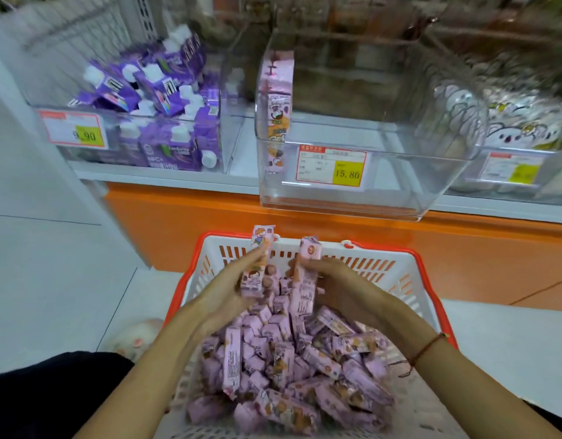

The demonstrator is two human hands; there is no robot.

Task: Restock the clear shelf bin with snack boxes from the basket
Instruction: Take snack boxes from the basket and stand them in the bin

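Slim pink snack boxes, cartoon-printed

Above and ahead of both hands, the clear shelf bin stands open-topped and mostly bare, only pink boxes upright against its left wall. Below the hands, loose snack boxes crowd the basket.

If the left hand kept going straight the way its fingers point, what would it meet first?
Probably the white plastic basket's far wall, beyond the pink snack box that the left hand holds; depth is unclear.
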